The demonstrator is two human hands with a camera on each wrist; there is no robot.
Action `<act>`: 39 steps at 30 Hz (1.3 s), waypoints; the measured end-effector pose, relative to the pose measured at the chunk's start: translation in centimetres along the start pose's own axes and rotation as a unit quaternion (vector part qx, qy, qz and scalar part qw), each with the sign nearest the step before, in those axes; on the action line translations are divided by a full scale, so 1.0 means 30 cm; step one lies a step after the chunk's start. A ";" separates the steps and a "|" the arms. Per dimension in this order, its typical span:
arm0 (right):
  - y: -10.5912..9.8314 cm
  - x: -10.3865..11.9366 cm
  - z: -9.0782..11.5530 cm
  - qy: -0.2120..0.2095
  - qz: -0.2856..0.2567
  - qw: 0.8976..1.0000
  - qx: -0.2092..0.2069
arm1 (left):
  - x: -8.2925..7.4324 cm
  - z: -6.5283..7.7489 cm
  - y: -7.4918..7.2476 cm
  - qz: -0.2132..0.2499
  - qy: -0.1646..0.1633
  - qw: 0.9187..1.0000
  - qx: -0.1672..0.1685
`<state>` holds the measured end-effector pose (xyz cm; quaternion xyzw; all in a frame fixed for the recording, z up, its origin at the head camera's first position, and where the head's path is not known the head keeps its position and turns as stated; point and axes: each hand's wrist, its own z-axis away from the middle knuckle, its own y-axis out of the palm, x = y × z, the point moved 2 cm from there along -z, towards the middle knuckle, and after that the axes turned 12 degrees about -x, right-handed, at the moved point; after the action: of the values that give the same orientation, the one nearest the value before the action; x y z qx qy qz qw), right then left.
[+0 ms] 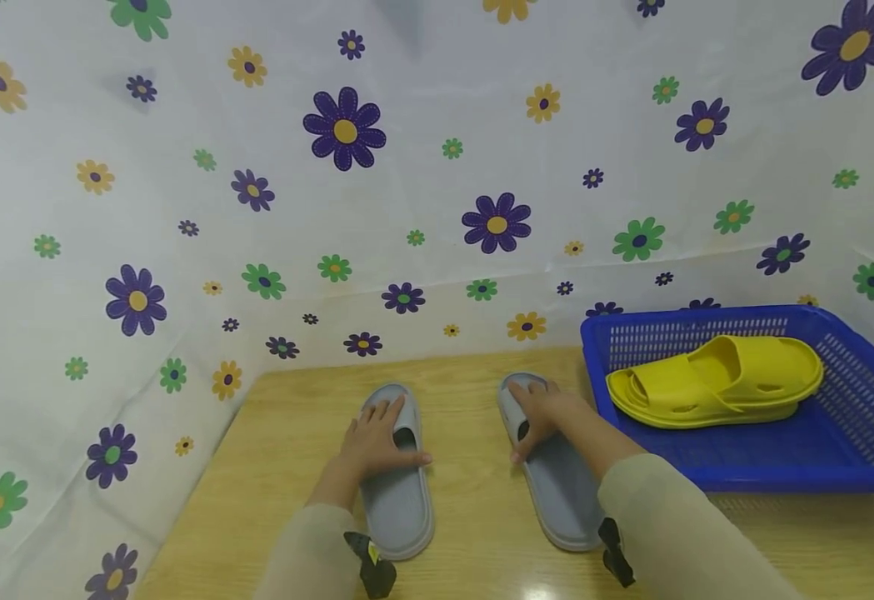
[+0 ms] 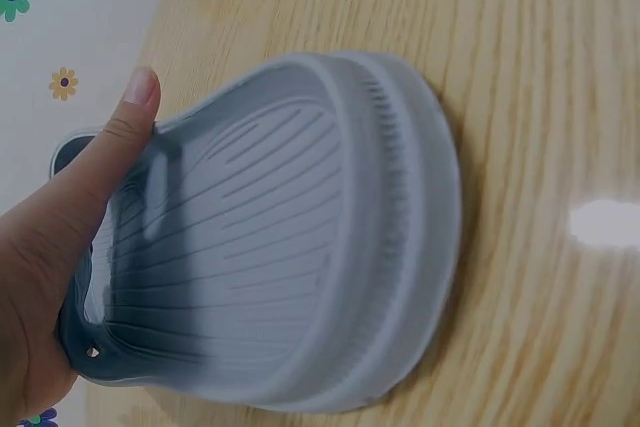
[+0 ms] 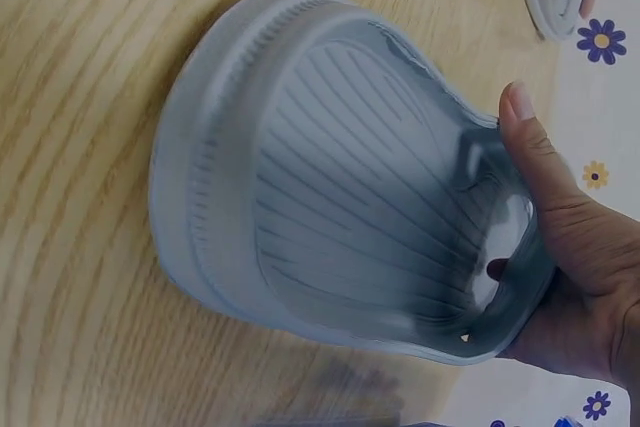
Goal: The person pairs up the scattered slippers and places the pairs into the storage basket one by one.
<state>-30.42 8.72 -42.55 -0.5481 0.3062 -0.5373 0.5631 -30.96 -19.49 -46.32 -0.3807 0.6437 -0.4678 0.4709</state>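
Observation:
Two grey slippers lie apart on a wooden table, toes pointing toward the back. My left hand (image 1: pixel 377 442) spans the strap of the left slipper (image 1: pixel 399 517), its thumb along the inner side and its fingers across the strap. Over the right slipper (image 1: pixel 567 496), my right hand (image 1: pixel 545 412) grips the strap in the same manner, thumb on the inner side. The left wrist view shows the ribbed footbed of the left slipper (image 2: pixel 250 217), heel toward the camera. A similar ribbed footbed of the right slipper (image 3: pixel 350 177) fills the right wrist view. The palms hide part of both straps.
A blue plastic basket (image 1: pixel 804 482) with mesh sides stands at the right of the wooden table (image 1: pixel 474 500). Inside it lies a pair of yellow slippers (image 1: pixel 777 367), one stacked on the other. Behind rises a white cloth (image 1: pixel 422 192) printed with flowers.

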 end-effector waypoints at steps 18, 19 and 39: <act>0.012 -0.025 0.008 0.001 -0.047 0.998 -0.030 | -0.011 -0.026 -0.004 0.003 0.007 1.000 -0.010; 0.015 -0.026 0.007 0.000 -0.047 0.998 -0.029 | -0.011 -0.028 -0.005 0.005 0.007 1.000 -0.007; 0.027 0.013 0.037 0.050 -0.073 0.995 -0.036 | -0.025 0.035 0.007 -0.021 -0.019 0.999 -0.022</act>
<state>-29.07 8.55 -42.99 -0.5610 0.3121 -0.5927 0.4864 -29.76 -19.00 -46.46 -0.4129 0.6370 -0.4561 0.4645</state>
